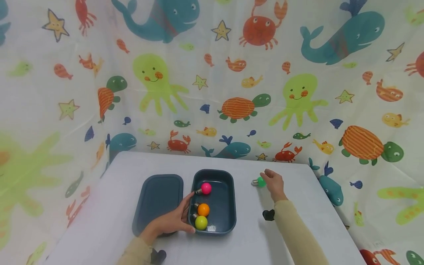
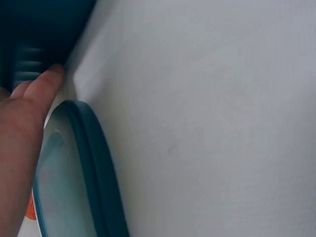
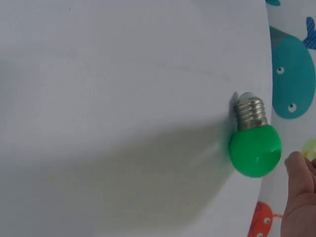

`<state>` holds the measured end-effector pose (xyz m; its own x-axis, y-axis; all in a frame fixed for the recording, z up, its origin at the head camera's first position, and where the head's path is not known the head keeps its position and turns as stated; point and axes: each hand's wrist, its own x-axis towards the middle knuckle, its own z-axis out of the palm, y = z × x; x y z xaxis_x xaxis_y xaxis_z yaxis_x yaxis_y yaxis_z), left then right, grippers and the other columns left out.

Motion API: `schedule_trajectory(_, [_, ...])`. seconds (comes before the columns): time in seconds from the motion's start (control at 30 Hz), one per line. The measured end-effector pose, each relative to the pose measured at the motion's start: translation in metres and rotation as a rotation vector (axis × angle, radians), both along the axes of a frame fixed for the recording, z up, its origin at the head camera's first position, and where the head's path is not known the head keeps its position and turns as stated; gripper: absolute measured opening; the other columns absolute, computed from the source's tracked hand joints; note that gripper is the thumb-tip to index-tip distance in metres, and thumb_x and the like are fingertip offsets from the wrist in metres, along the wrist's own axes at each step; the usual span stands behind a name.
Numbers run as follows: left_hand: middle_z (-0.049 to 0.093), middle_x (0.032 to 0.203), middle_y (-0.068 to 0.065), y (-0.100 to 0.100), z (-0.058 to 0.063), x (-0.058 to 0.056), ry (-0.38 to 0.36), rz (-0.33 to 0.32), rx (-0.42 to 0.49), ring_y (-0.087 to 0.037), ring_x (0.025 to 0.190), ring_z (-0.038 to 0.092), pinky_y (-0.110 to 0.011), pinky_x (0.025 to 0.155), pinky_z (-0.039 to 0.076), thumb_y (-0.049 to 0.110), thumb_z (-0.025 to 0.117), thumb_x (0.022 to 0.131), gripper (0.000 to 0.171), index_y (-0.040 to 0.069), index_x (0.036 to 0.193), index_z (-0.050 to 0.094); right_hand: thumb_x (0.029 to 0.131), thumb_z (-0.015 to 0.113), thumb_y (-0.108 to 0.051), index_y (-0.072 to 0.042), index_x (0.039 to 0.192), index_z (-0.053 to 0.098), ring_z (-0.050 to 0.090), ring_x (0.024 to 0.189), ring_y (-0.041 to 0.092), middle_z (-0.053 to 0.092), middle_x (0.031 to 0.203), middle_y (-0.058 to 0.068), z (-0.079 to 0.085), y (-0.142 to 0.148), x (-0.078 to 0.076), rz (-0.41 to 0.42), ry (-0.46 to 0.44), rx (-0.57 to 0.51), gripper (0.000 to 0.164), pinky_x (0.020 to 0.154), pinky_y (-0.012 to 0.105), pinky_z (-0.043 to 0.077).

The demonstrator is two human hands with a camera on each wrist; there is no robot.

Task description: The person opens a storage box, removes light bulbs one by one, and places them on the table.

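We are resting left hand [image 1: 173,219] against left side of blue container [image 1: 221,206], thumb and fingers spreading, not wrapping round it. Pink bulb [image 1: 206,188], orange bulb [image 1: 204,209] and yellow bulb [image 1: 201,223] are lying inside; blue lid [image 1: 162,198] is lying just left. We are holding right hand [image 1: 275,184] just beside green bulb [image 3: 255,151], lying on white table [image 1: 251,239] right of container; fingers bending loosely, gripping nothing.

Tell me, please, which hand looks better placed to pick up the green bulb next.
Right, I would judge: the right hand is close beside the green bulb, while the left hand is at the left side of the container, which lies between it and that bulb.
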<state>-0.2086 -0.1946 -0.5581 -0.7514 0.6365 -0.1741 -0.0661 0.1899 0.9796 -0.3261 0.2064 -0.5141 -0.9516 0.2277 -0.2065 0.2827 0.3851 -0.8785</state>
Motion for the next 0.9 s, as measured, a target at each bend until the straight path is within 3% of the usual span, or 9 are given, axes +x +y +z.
schedule_trajectory(0.63, [-0.007, 0.163, -0.014, 0.001, -0.003, -0.002, -0.003, -0.003, 0.025, -0.034, 0.148, 0.015, -0.046, 0.115, 0.025, 0.014, 0.079, 0.083, 0.117, 0.028, 0.155, -0.013, 0.095, 0.066, -0.026, -0.009, 0.138, 0.055, 0.051, 0.129, 0.029, 0.057, 0.138, 0.012, 0.038, -0.105, 0.007, 0.272, 0.09, -0.023, 0.048, 0.108, 0.048, 0.039])
schedule_trajectory(0.9, [-0.008, 0.163, -0.014, 0.001, -0.005, -0.002, -0.014, 0.005, 0.027, -0.034, 0.148, 0.014, -0.046, 0.115, 0.027, 0.013, 0.078, 0.084, 0.116, 0.028, 0.155, -0.012, 0.092, 0.069, -0.027, -0.007, 0.137, 0.056, 0.055, 0.122, 0.032, 0.058, 0.135, 0.013, 0.036, -0.135, 0.011, 0.378, 0.042, 0.035, 0.051, 0.106, 0.048, 0.043])
